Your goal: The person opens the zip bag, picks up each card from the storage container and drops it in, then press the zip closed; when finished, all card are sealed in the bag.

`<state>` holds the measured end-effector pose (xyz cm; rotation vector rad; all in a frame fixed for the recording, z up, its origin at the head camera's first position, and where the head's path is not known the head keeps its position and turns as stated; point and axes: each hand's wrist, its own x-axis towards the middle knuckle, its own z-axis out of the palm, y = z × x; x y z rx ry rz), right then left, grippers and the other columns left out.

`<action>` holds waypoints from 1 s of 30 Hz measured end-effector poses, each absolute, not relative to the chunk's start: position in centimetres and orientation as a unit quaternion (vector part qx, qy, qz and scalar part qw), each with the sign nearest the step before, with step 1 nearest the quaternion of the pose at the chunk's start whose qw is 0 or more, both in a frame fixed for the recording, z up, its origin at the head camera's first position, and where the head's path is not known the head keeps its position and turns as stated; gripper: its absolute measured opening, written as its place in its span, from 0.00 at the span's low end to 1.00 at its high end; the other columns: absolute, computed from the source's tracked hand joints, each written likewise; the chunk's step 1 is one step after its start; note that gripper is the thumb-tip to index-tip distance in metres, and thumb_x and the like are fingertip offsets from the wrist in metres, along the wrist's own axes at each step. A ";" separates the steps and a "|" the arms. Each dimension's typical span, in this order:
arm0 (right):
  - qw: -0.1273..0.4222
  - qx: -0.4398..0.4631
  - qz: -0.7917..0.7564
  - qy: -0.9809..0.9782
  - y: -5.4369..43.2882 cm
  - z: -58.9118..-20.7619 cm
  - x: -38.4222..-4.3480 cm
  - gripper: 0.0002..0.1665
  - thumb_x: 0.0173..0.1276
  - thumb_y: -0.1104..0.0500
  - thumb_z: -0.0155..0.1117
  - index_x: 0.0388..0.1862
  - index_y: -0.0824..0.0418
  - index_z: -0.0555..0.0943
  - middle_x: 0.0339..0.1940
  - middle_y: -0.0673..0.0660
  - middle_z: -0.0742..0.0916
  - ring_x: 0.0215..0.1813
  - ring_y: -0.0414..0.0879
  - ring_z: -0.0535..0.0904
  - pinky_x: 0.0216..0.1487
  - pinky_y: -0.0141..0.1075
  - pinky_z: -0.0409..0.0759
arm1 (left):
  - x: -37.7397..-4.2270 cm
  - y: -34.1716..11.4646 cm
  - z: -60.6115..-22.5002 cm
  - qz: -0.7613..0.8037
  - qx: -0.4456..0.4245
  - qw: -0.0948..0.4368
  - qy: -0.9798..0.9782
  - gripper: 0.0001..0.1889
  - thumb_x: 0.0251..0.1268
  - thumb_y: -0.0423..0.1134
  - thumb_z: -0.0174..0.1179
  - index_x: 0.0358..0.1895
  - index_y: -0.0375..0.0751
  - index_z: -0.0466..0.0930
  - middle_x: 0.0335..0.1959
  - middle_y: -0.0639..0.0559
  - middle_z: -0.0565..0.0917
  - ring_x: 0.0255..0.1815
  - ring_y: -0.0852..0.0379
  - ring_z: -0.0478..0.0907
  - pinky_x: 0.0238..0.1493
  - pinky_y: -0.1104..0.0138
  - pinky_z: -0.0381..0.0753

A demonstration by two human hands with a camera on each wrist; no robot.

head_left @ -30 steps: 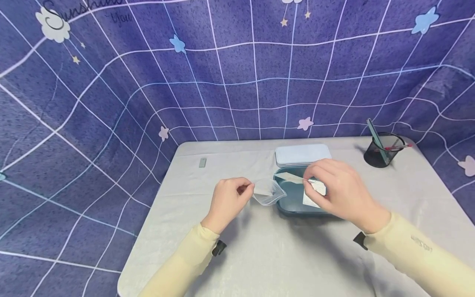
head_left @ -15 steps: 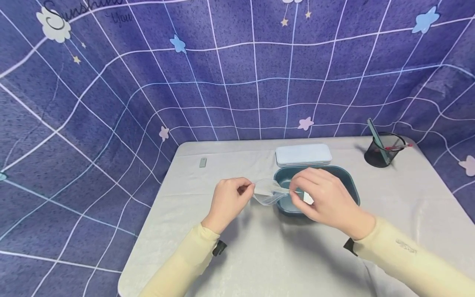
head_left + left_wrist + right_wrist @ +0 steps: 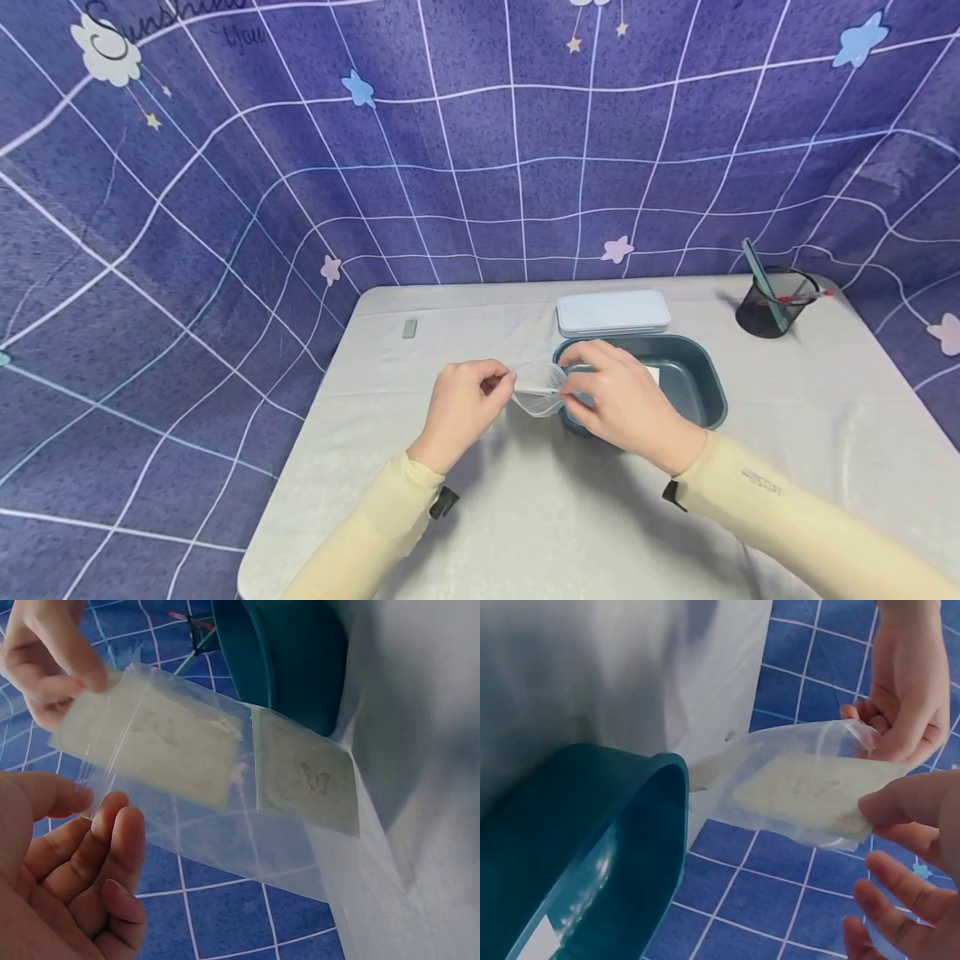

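My left hand [image 3: 465,404] pinches the open edge of a clear zip bag [image 3: 225,859] between thumb and fingertips. At the bag's mouth my right hand [image 3: 630,408] pinches a pale square card [image 3: 172,742], most of which is inside the bag. Deeper in, a second pale card [image 3: 304,776] with a small butterfly mark lies by the far end of the bag. Just beyond and partly under my right hand stands a teal tub [image 3: 696,375]. Inside that tub a white piece [image 3: 541,941] shows, partly hidden in the head view.
A pale blue flat case [image 3: 613,312] lies behind the tub. The black mesh pen cup [image 3: 761,315], holding a green strip and a red pen, stands at the back right. A small grey-green block [image 3: 409,328] sits at back left. Blue patterned curtain [image 3: 480,192] encloses the table.
My right hand has moved left from over the tub to the bag, sliding the pale card into its mouth. The left hand has stayed in place with the bag.
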<state>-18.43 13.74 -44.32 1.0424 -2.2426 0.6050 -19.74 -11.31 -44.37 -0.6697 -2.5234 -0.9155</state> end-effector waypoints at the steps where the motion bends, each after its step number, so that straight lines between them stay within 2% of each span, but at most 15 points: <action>1: 0.288 0.386 0.222 -0.848 13.5 -44.4 -18.5 0.04 0.57 0.63 0.73 0.28 0.53 0.89 0.48 0.54 0.84 0.47 0.51 0.79 0.44 0.47 0.78 | -19.7 -11.3 -44.4 -0.326 -0.238 0.186 -0.896 0.07 0.66 0.38 0.66 0.31 0.48 0.91 0.23 0.65 0.85 0.23 0.70 0.78 0.31 0.69 0.78; 5: 0.266 0.366 0.199 -0.869 12.8 -44.5 -19.0 0.05 0.58 0.63 0.74 0.28 0.53 0.90 0.49 0.54 0.85 0.50 0.52 0.80 0.40 0.47 0.76 | -19.8 -11.3 -44.3 -0.325 -0.240 0.188 -0.895 0.06 0.65 0.38 0.66 0.30 0.48 0.91 0.23 0.65 0.85 0.23 0.70 0.78 0.31 0.69 0.78; 11: 0.249 0.344 0.180 -0.888 12.2 -44.6 -19.5 0.05 0.57 0.63 0.76 0.29 0.53 0.91 0.51 0.56 0.86 0.53 0.55 0.80 0.41 0.49 0.78 | -19.7 -11.3 -44.2 -0.321 -0.242 0.188 -0.896 0.06 0.66 0.37 0.66 0.31 0.48 0.91 0.23 0.64 0.86 0.23 0.69 0.79 0.31 0.69 0.79; 20: 0.235 0.337 0.161 -0.897 11.8 -44.8 -19.8 0.06 0.57 0.64 0.75 0.26 0.53 0.90 0.47 0.55 0.87 0.47 0.54 0.80 0.39 0.50 0.77 | -19.7 -11.2 -44.1 -0.321 -0.243 0.192 -0.895 0.06 0.65 0.37 0.67 0.30 0.48 0.91 0.23 0.64 0.86 0.23 0.69 0.78 0.30 0.69 0.78; 30: 0.227 0.337 0.152 -0.901 11.5 -44.6 -20.0 0.09 0.55 0.67 0.74 0.22 0.53 0.88 0.45 0.55 0.87 0.45 0.55 0.81 0.37 0.50 0.77 | -19.6 -11.0 -44.0 -0.320 -0.246 0.198 -0.893 0.06 0.65 0.36 0.67 0.30 0.47 0.91 0.23 0.64 0.85 0.22 0.69 0.78 0.29 0.69 0.78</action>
